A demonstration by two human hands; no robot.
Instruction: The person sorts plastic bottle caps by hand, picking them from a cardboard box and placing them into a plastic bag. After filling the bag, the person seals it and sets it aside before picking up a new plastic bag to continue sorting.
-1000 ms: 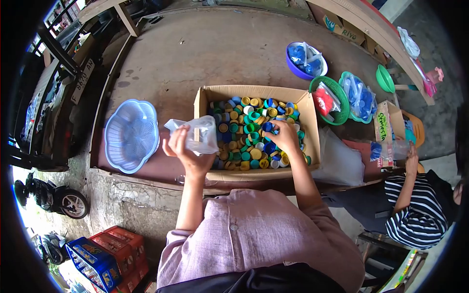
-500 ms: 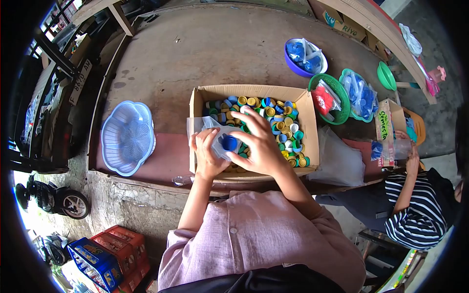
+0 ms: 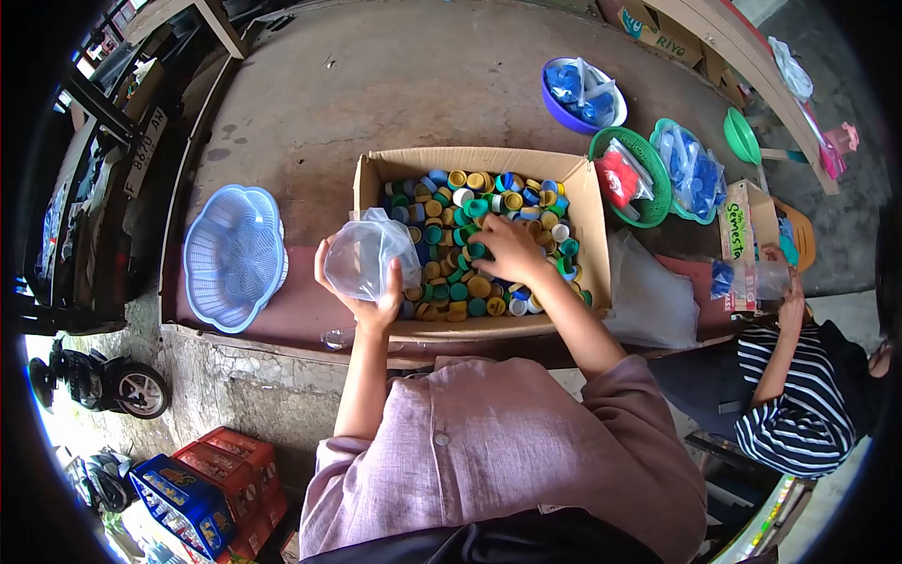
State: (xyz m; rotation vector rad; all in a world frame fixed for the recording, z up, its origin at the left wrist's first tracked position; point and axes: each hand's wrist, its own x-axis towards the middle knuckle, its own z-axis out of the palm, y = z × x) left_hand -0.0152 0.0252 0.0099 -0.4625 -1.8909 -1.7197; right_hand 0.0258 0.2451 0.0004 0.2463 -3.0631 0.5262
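Observation:
A cardboard box (image 3: pixel 592 226) on the concrete bench holds several bottle caps (image 3: pixel 470 193) in blue, green, yellow and white. My left hand (image 3: pixel 366 299) holds a clear plastic bag (image 3: pixel 366 254) at the box's left front corner. My right hand (image 3: pixel 507 249) is down in the box, fingers curled on the caps near the middle; whether it grips a cap is hidden.
A light blue basket (image 3: pixel 230 256) lies left of the box. Behind right stand a purple bowl (image 3: pixel 564 113) and green baskets (image 3: pixel 644 202) with bagged caps. A clear bag (image 3: pixel 648 301) lies right of the box. Another person in a striped shirt (image 3: pixel 799 404) sits at right.
My right hand left the bag's mouth and went back into the box among the caps. My left hand lifted the bag slightly to the left.

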